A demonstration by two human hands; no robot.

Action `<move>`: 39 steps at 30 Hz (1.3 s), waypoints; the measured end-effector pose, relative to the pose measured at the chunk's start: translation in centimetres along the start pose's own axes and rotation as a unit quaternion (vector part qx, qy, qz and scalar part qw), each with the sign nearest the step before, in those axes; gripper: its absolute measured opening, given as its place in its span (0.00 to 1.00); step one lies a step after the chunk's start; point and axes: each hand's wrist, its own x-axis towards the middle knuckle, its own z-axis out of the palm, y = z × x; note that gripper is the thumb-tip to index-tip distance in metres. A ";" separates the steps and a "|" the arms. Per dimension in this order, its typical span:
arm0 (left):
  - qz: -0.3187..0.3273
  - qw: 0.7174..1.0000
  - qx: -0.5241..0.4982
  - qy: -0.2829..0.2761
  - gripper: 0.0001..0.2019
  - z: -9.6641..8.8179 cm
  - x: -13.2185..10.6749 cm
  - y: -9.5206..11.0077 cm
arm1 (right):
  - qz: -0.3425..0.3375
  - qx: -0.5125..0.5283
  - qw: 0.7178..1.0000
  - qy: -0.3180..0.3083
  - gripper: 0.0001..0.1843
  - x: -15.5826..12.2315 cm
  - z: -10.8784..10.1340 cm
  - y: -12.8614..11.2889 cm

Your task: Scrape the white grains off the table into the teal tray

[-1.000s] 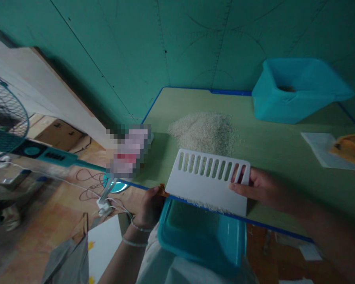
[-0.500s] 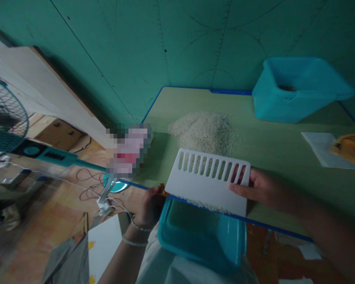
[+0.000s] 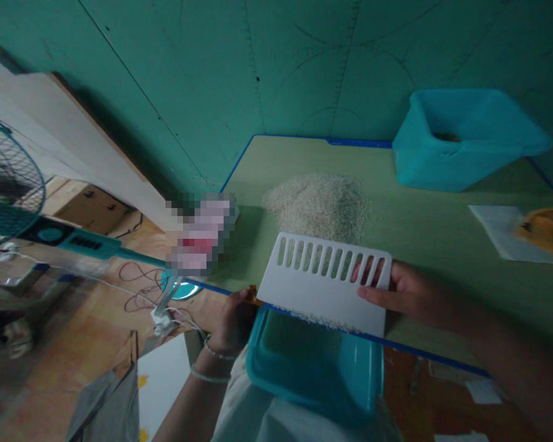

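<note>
My right hand [image 3: 391, 288] grips the right end of a white slotted plastic plate [image 3: 304, 288], thumb in front and fingers showing through the slots behind. The plate is tilted at the table's near edge, with pale grains [image 3: 317, 320] along its lower side. Beyond it, a heap of rice-like grains [image 3: 322, 199] lies on the table [image 3: 419, 245]. My left hand [image 3: 234, 319] is closed at the table edge, by the plate's left corner, with a small orange-brown bit [image 3: 252, 293] at its fingertips; what it holds is mostly hidden. Below the edge sits a blue tub [image 3: 313, 380] at my lap.
A blue bin [image 3: 437, 162] stands at the back right with something brown inside. White paper [image 3: 502, 233] and an orange-brown thing [image 3: 548, 233] lie at the right. A fan [image 3: 50, 233] and a pixelated pinkish object [image 3: 203, 239] are on the left, with cables and boxes below.
The white slotted plate has shifted very slightly right, and more of my right fingers shows through its slots. My left hand and the grain heap look the same.
</note>
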 end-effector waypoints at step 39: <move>0.008 0.999 -0.029 -0.022 0.08 -0.5 0.2 -0.2 | 0.034 -0.025 0.999 0.005 0.16 -0.5 -0.1 -0.3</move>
